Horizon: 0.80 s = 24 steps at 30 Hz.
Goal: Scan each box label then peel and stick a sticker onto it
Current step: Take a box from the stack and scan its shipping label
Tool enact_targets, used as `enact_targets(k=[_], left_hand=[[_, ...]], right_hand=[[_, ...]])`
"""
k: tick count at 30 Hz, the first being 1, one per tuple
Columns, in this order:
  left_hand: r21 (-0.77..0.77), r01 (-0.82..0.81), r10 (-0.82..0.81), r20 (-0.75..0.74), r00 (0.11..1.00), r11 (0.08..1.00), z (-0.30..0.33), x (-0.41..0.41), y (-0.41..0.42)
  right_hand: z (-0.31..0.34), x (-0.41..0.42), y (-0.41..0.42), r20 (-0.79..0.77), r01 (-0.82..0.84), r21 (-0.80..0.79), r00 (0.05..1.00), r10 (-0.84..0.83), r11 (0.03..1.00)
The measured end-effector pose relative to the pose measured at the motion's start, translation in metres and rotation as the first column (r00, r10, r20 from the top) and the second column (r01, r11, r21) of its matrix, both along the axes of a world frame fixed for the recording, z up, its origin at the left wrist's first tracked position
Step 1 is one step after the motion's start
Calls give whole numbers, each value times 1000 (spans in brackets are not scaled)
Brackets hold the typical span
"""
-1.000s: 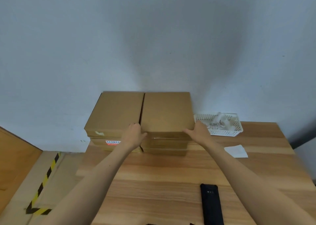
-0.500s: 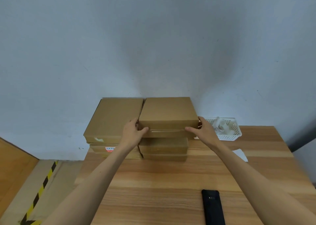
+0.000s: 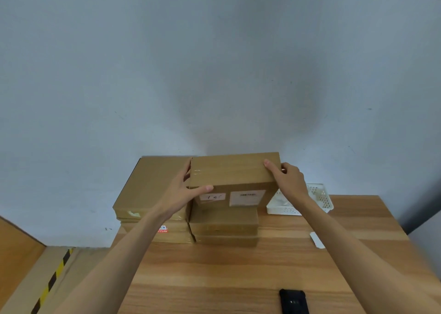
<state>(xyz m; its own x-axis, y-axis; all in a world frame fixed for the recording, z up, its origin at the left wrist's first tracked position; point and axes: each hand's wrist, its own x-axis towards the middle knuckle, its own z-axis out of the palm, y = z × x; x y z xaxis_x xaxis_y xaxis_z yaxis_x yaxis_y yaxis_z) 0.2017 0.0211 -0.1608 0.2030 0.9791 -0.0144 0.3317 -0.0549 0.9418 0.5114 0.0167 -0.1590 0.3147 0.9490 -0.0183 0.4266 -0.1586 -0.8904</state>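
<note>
I hold a flat brown cardboard box in the air above the right stack, tipped so its underside faces me. Two white labels show on that face. My left hand grips the box's left edge, thumb across the front. My right hand grips the right edge, thumb on the upper face. Below it two more boxes lie stacked on the wooden table. A black scanner lies near the front edge.
A second stack of boxes stands to the left, one bearing a red sticker. A white mesh basket sits at the back right, with a white sheet in front of it. The wall is close behind. Striped floor tape runs at the left.
Both hands lifted the top box off the right stack and tilted it towards me, bringing its labelled underside into sight.
</note>
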Motion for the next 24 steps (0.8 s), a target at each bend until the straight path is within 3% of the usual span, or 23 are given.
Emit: enact_targets(k=[6, 13, 19, 24], left_hand=[[-10, -24, 23, -31, 999, 1000, 2, 5, -1], [-120, -123, 135, 101, 986, 985, 11, 9, 0], [-298, -246, 321, 236, 917, 922, -1, 4, 1], [-452, -212, 406, 389, 827, 866, -15, 7, -5]], right_hand=[[5, 8, 4, 80, -30, -62, 996, 35, 998], [3, 18, -9, -180, -223, -78, 962, 206, 972], [-19, 37, -21, -206, -162, -146, 970, 130, 976], [-33, 32, -32, -286, -180, -214, 951, 114, 960]])
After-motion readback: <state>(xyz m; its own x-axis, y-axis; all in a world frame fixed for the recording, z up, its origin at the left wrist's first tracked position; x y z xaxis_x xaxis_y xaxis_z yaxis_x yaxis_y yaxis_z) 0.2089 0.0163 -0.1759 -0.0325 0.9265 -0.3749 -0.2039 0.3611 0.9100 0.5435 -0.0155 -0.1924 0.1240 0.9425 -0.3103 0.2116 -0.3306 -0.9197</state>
